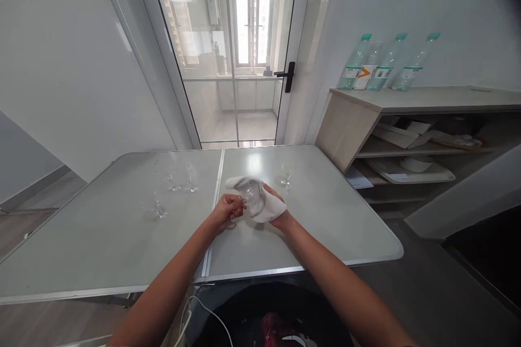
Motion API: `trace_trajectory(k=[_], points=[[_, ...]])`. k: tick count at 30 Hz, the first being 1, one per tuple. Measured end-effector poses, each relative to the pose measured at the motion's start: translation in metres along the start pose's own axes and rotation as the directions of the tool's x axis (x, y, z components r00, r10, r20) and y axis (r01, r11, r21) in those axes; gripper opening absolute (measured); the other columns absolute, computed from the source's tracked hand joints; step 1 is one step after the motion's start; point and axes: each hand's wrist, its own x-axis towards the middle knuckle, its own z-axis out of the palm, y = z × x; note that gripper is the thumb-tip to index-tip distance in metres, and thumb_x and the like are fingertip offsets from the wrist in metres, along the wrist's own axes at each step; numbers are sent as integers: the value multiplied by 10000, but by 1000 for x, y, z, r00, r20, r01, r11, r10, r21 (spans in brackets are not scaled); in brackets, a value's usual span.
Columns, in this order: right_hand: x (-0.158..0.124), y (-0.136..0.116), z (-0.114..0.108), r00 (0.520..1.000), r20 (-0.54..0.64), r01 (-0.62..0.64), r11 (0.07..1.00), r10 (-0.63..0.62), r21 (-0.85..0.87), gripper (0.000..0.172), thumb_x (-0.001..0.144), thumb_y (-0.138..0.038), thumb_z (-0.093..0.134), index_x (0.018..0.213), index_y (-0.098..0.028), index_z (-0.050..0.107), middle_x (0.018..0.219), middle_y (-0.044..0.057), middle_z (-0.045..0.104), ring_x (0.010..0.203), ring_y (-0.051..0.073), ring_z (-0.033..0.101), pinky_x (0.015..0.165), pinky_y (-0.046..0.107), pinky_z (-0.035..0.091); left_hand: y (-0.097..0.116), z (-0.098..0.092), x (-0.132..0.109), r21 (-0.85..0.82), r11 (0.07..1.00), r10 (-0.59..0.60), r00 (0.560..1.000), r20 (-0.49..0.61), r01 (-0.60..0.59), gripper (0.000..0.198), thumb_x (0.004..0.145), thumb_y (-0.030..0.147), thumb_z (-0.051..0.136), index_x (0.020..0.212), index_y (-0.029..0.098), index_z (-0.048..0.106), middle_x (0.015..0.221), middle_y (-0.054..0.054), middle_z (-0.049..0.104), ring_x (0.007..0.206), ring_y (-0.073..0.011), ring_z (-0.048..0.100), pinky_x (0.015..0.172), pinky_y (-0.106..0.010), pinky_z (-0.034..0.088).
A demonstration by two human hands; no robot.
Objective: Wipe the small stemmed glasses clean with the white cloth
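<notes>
A clear stemmed glass (249, 193) is tilted above the table, its bowl toward the right. My left hand (228, 210) is closed around its stem, and the foot shows just below my fingers. Under and around the bowl lies a white cloth (272, 207), which my right hand (280, 206) grips from the right side. Most of my right fingers are hidden behind the cloth. Another stemmed glass (286, 174) stands on the table (325, 227) beyond my right hand. Several more clear glasses (191, 180) stand on the left half.
A shelf unit (354, 119) at the right carries several plastic bottles (382, 68) on top, with trays and papers inside. Behind the table is a glass door (211, 92) with a black handle (289, 77). A white cable (211, 314) hangs near the table's front edge.
</notes>
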Motion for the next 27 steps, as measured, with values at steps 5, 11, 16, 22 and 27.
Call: trace_trajectory(k=[5,11,16,22,27], points=[[-7,2,-1,963,-28,253,939,-267,-234,513,996,-578,581,1408,-278,637,1473,53,617,1395,276,537,1168,434,421,5,-1,4,99,992,101,974,-204,-83,521,854,635,717,743,129,672,542,37,466,457,-56,329,499,-242,245],[-13,-3,-3,812,400,572,446,-425,-688,371,1053,-326,525,1398,-318,662,1592,37,496,1551,260,324,1299,516,148,2,-5,-5,741,646,434,887,-160,-182,422,884,500,718,639,177,602,553,21,485,536,-108,406,582,-269,296],[-10,0,-1,828,437,543,307,-351,-781,255,993,-297,595,1197,-311,749,1218,66,725,1223,280,608,1263,559,194,-3,-8,-11,919,185,499,839,217,-348,257,914,328,673,693,208,622,611,-19,570,569,-148,461,647,-303,334],[-4,4,-5,943,150,302,580,-296,-756,239,979,-400,587,939,-248,767,892,51,716,856,243,621,874,379,472,0,-9,-13,899,60,447,817,364,-434,214,953,384,640,820,223,686,645,-43,616,592,-180,535,666,-335,374],[3,4,-10,999,-3,43,938,-47,-344,385,917,-544,630,853,-184,752,804,38,708,731,206,613,713,316,471,-4,-11,-11,906,131,464,832,303,-403,216,911,446,702,874,235,731,649,-39,649,595,-176,551,677,-325,387]])
